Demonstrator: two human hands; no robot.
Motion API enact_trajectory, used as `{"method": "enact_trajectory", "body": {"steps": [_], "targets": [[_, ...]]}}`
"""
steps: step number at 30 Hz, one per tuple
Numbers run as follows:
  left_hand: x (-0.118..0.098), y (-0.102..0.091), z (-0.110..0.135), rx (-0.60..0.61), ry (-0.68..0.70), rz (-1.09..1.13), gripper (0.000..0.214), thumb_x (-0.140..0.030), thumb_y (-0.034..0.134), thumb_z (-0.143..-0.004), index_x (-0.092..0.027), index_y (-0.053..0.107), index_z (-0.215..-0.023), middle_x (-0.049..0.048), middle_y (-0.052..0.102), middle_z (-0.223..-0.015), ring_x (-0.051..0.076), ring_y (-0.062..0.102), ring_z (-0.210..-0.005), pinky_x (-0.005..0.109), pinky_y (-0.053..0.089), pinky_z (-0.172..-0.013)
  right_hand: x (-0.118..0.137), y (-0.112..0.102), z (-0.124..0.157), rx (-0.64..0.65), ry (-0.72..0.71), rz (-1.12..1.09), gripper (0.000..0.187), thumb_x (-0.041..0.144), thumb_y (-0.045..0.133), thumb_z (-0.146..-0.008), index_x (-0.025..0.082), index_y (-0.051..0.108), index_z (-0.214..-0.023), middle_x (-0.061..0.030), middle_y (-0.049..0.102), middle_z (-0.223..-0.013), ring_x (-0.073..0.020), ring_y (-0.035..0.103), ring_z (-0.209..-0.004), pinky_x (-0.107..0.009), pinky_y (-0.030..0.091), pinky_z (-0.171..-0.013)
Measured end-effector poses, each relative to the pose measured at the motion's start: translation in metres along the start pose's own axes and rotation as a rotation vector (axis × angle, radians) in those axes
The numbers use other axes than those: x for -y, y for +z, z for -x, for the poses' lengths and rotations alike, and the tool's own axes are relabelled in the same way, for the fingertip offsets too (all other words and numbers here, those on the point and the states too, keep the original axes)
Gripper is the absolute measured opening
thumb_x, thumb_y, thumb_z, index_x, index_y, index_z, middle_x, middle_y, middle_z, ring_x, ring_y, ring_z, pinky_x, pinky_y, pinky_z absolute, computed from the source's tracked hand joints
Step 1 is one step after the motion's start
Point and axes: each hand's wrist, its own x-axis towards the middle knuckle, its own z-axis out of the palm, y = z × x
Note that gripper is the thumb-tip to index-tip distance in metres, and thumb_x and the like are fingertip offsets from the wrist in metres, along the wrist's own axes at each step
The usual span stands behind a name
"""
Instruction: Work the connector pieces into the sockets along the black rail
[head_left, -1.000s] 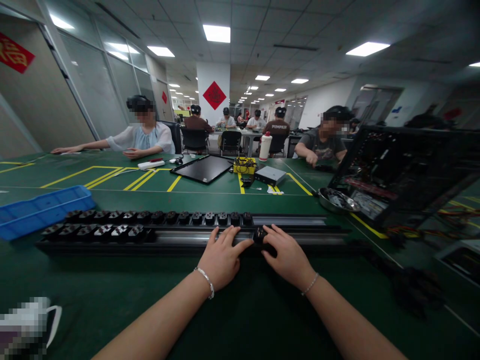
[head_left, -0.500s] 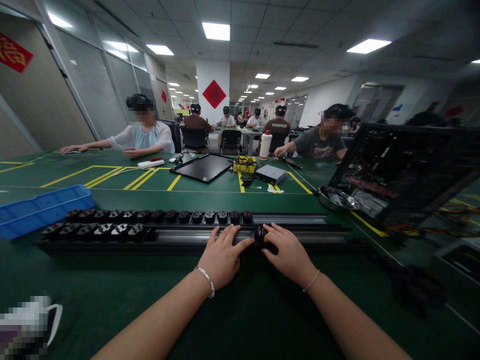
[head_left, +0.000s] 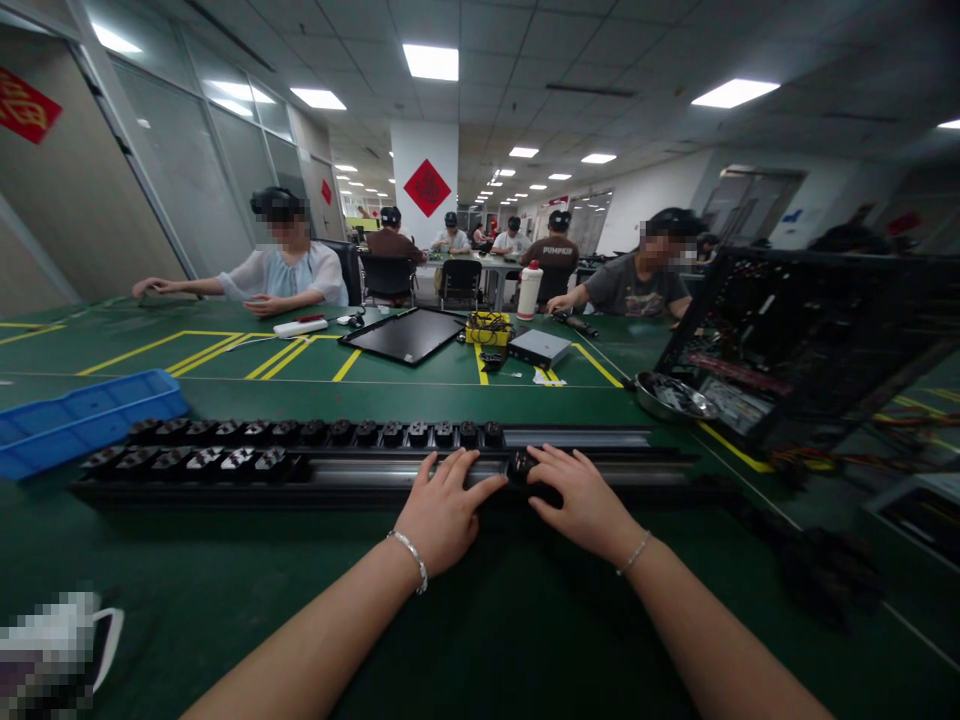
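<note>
Slider [head_left: 519,465] touches right hand [head_left: 581,500] while left hand [head_left: 442,510] lies on rail [head_left: 337,478].

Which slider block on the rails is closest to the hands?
The lone block on the near rail, at the fingertips of the right hand, beside the left hand. The other blocks sit bunched further left.
</note>
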Motion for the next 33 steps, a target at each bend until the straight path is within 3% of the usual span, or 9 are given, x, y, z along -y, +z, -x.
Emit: {"method": "enact_trajectory", "body": {"steps": [10, 16, 33], "targets": [[-0.010, -0.005, -0.011, -0.011, -0.036, -0.025, 0.044, -0.018, 0.052, -0.076, -0.036, 0.050, -0.116, 0.0067, 0.047, -0.129, 0.026, 0.039, -0.123, 0.058, 0.017, -0.105, -0.014, -0.003, 0.000, 0.029, -0.095, 0.033, 0.028, 0.026, 0.058, -0.075, 0.031, 0.061, -0.102, -0.0028, 0.048, -0.135, -0.0250, 0.039, -0.126, -0.051, 0.029, -0.103], [-0.009, -0.002, -0.021, 0.046, 0.006, 0.046, 0.035, -0.016, 0.051, -0.074, -0.027, 0.053, -0.108, 0.0093, 0.045, -0.133, 0.024, 0.038, -0.126, 0.051, 0.023, -0.106, -0.015, 0.000, 0.000, -0.002, -0.100, 0.047, 0.023, 0.029, 0.059, -0.075, 0.031, 0.062, -0.098, -0.0023, 0.050, -0.133, -0.0248, 0.042, -0.123, -0.048, 0.031, -0.102], [-0.004, -0.002, -0.019, 0.041, 0.038, 0.065, 0.040, -0.018, 0.054, -0.076, -0.032, 0.053, -0.113, 0.0055, 0.043, -0.137, 0.023, 0.038, -0.126, 0.051, 0.023, -0.106, -0.015, -0.001, -0.002, -0.020, -0.101, 0.032, 0.018, 0.028, 0.061, -0.074, 0.028, 0.063, -0.093, -0.0026, 0.053, -0.130, -0.0237, 0.045, -0.121, -0.047, 0.034, -0.100]]}}
